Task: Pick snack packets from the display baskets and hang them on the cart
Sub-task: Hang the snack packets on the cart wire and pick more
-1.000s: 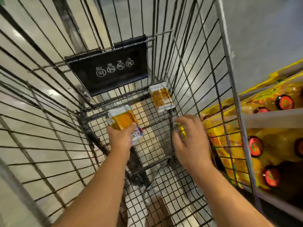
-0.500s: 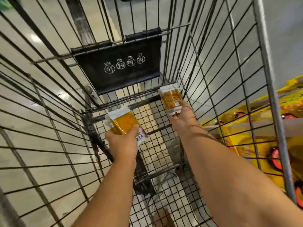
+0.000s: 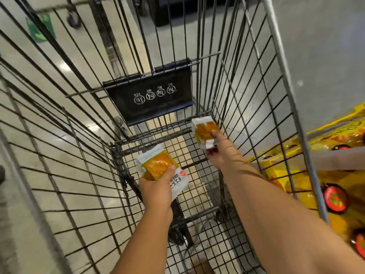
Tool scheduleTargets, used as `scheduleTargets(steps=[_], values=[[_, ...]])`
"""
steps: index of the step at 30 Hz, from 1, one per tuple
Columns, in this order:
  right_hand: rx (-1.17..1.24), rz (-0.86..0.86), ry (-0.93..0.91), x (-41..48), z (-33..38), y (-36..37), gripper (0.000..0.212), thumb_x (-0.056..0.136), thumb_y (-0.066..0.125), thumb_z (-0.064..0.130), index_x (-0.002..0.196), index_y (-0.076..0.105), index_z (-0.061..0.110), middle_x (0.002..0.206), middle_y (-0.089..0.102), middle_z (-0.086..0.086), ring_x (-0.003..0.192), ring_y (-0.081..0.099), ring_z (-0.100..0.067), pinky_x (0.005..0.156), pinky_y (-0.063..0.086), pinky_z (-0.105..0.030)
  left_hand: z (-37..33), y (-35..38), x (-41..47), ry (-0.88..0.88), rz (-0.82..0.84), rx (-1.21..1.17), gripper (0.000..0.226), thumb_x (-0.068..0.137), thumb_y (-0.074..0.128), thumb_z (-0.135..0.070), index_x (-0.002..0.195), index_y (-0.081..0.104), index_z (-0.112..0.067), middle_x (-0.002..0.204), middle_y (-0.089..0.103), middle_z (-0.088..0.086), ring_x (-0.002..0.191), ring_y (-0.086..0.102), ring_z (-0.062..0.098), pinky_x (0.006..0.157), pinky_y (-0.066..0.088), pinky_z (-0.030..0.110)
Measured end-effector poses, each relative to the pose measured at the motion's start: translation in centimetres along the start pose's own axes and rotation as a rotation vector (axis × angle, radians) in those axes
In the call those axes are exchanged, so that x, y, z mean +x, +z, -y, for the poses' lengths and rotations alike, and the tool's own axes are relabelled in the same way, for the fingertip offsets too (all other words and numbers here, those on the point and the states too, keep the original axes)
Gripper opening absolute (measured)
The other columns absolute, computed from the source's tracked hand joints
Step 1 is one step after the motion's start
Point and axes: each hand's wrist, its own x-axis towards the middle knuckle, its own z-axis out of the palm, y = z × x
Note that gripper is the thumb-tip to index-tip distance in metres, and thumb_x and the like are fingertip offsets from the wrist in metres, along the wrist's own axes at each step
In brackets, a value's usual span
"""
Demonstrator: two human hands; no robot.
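While the right hand [image 3: 219, 155] pinches one packet [image 3: 205, 131] at the far right corner of the cart [image 3: 287, 80] and the left hand [image 3: 158, 186] grips a spare stack [image 3: 157, 166], hanging appears under way; next, hook it in place.

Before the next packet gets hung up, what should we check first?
1. Left hand grips the packet stack: ok.
2. Right hand holds the corner packet: ok.
3. Corner packet hooked onto the cart wall: cannot tell.
4. Right hand free to take another packet: not ok.
5. Packet stack held clear of the cart floor: cannot tell.
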Motion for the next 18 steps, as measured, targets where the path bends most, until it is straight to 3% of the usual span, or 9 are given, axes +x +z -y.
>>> scheduleTargets(steps=[2, 4, 6, 8, 9, 11, 13, 16, 18], values=[[-0.042, 0.008, -0.001, -2.8, -0.7, -1.1, 0.016, 0.095, 0.062, 0.019, 0.11, 0.062, 0.012, 0.1, 0.068, -0.013, 0.077, 0.065, -0.023, 0.062, 0.053, -0.03, -1.0, -0.5, -2.1, -0.009, 0.077, 0.04, 0.074, 0.069, 0.092, -0.024, 0.131, 0.053, -0.023, 0.116, 0.072, 0.004, 0.1, 0.073, 0.027, 0.086, 0.061, 0.051], [-0.082, 0.049, 0.028, -7.2, -1.2, -2.6, 0.019, 0.094, 0.064, 0.02, 0.112, 0.064, 0.014, 0.113, 0.071, -0.015, 0.09, 0.068, -0.028, 0.068, 0.054, -0.035, -2.5, -1.5, -5.2, -0.021, 0.162, 0.095, 0.08, 0.06, 0.095, -0.029, 0.13, 0.058, -0.023, 0.116, 0.074, 0.004, 0.104, 0.072, 0.029, 0.095, 0.056, 0.054], [-0.116, 0.126, 0.012, -12.9, -1.4, -3.9, 0.029, 0.091, 0.067, 0.021, 0.118, 0.063, 0.01, 0.12, 0.07, -0.018, 0.1, 0.068, -0.032, 0.078, 0.055, -0.041, -4.2, -3.0, -8.9, -0.04, 0.253, 0.088, 0.064, 0.069, 0.087, -0.024, 0.128, 0.063, -0.019, 0.113, 0.076, 0.006, 0.105, 0.072, 0.032, 0.098, 0.054, 0.055], [-0.13, 0.212, -0.039, -18.9, -1.2, -5.0, 0.039, 0.084, 0.072, 0.019, 0.117, 0.063, 0.001, 0.115, 0.07, -0.022, 0.096, 0.068, -0.032, 0.082, 0.054, -0.042, -5.9, -4.7, -13.0, -0.053, 0.345, 0.083, 0.05, 0.077, 0.08, -0.019, 0.125, 0.065, -0.017, 0.114, 0.076, 0.009, 0.108, 0.071, 0.033, 0.102, 0.051, 0.055], [-0.167, 0.257, -0.07, -21.7, -1.1, -5.4, 0.032, 0.084, 0.07, 0.017, 0.111, 0.065, 0.0, 0.108, 0.072, -0.019, 0.09, 0.069, -0.028, 0.079, 0.053, -0.038, -6.5, -5.6, -14.8, -0.056, 0.381, 0.085, 0.049, 0.076, 0.079, -0.018, 0.124, 0.066, -0.018, 0.115, 0.075, 0.01, 0.109, 0.07, 0.033, 0.104, 0.05, 0.054], [-0.239, 0.364, -0.147, -28.3, -0.5, -5.9, 0.012, 0.091, 0.063, 0.011, 0.101, 0.068, 0.006, 0.096, 0.074, -0.012, 0.085, 0.07, -0.024, 0.075, 0.054, -0.031, -7.5, -7.5, -19.4, -0.059, 0.431, 0.095, 0.047, 0.073, 0.077, -0.016, 0.119, 0.068, -0.017, 0.114, 0.075, 0.013, 0.104, 0.072, 0.033, 0.097, 0.053, 0.05], [-0.324, 0.402, -0.229, -34.2, 0.2, -6.3, 0.01, 0.091, 0.069, 0.018, 0.098, 0.072, 0.012, 0.1, 0.076, -0.01, 0.091, 0.071, -0.026, 0.081, 0.053, -0.033, -8.4, -9.1, -23.6, -0.064, 0.48, 0.111, 0.053, 0.07, 0.077, -0.014, 0.122, 0.066, -0.016, 0.115, 0.074, 0.016, 0.098, 0.072, 0.035, 0.083, 0.058, 0.045], [-0.422, 0.338, -0.361, -41.4, 1.1, -7.0, 0.04, 0.074, 0.084, 0.032, 0.111, 0.073, 0.02, 0.109, 0.076, -0.005, 0.103, 0.072, -0.023, 0.094, 0.053, -0.041, -9.6, -11.2, -28.4, -0.024, 0.568, 0.141, 0.057, 0.068, 0.077, -0.011, 0.124, 0.064, -0.009, 0.115, 0.071, 0.022, 0.082, 0.073, 0.036, 0.062, 0.062, 0.047], [-0.454, 0.305, -0.433, -46.1, 1.2, -7.7, 0.06, 0.069, 0.089, 0.043, 0.122, 0.067, 0.027, 0.117, 0.074, 0.004, 0.113, 0.069, -0.018, 0.102, 0.05, -0.046, -10.5, -12.4, -31.3, 0.031, 0.659, 0.183, 0.05, 0.067, 0.075, -0.009, 0.117, 0.065, -0.006, 0.106, 0.07, 0.023, 0.073, 0.073, 0.035, 0.061, 0.061, 0.05]])
